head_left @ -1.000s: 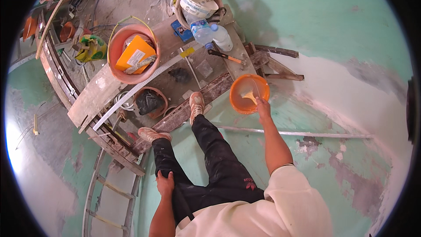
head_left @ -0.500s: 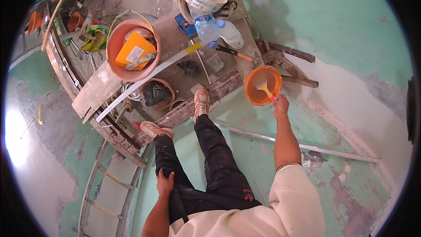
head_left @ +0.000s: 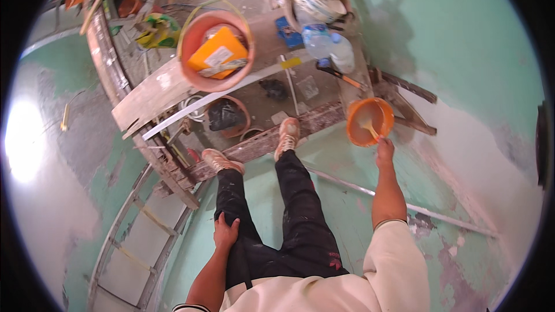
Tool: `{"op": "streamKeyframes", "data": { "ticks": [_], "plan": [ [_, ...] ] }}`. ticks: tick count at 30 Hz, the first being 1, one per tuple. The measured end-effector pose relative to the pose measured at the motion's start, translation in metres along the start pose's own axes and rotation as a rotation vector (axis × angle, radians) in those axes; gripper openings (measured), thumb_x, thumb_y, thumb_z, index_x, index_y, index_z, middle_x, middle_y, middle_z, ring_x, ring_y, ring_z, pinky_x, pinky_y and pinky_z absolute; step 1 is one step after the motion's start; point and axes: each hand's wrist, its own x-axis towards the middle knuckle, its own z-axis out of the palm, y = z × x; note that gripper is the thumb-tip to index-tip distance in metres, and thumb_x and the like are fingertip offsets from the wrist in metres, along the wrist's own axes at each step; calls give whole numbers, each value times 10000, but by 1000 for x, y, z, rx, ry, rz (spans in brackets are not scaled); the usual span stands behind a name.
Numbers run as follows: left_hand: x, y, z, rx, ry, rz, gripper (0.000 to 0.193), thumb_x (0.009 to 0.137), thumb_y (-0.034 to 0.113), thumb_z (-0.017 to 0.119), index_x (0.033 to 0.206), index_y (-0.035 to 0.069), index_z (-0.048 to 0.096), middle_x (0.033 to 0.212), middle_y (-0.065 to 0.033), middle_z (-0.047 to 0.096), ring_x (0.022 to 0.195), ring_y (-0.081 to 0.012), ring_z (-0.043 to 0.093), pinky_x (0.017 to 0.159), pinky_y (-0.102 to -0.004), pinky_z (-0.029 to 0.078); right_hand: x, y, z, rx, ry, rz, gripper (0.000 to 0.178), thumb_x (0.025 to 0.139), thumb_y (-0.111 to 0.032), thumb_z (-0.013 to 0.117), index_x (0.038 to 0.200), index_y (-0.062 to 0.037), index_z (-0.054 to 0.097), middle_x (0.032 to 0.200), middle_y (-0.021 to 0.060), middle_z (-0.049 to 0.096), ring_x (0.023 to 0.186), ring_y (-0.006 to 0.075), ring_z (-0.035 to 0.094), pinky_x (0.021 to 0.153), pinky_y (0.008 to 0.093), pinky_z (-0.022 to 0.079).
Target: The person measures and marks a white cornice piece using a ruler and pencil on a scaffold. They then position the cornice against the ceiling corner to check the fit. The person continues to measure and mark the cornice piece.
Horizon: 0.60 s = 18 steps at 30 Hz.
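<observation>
A: What are you doing with your hands?

B: You're keeping them well apart. Your right hand (head_left: 385, 151) is closing its fingers around the handle of a brush (head_left: 370, 131), while your left hand (head_left: 226, 231) is resting on your left trouser leg (head_left: 231, 193), fingers loosely spread and holding nothing.

A: And where is that brush sitting?

B: You're holding its pale head inside the orange bucket (head_left: 354, 136), in a greyish mix (head_left: 379, 118). The bucket is standing out at the near right corner of the platform (head_left: 315, 120); what is bearing its weight isn't showing clearly.

A: Which step are you working on, then?

B: You're probably stirring the mix or loading the brush; one moment isn't telling which.

A: What is the next move asking of you?

B: It's likely asking for a steady grip and a small wipe on the rim, so you aren't dripping as you're clearing it. You're also needing to mind the hammer (head_left: 348, 80), which is lying by the platform's right edge just beyond the bucket, with plastic bottles (head_left: 342, 55) crowding behind it. Your left hand is staying free for steadying the bucket.
</observation>
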Motion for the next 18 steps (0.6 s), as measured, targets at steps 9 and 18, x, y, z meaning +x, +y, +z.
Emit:
{"op": "streamKeyframes", "data": {
  "ticks": [9, 18],
  "plan": [
    [13, -46, -23, -186, 34, 41, 831, 935, 542, 683, 1601, 137, 396, 1543, -237, 481, 1339, -474, 561, 1113, -542, 463, -94, -62, 79, -785, 26, -362, 398, 1021, -322, 647, 1307, -45, 652, 1238, 159, 714, 1172, 296, 666, 1013, 421, 498],
    [80, -175, -7, -522, -113, 291, 894, 932, 635, 644, 1641, 166, 364, 1605, -261, 433, 1464, -448, 451, 1185, -532, 394, -317, -17, 164, -1068, -601, -126, 779, 920, -464, 741, 1556, -87, 494, 1541, 230, 534, 1431, 383, 511, 1196, 473, 386]
  ]
}}
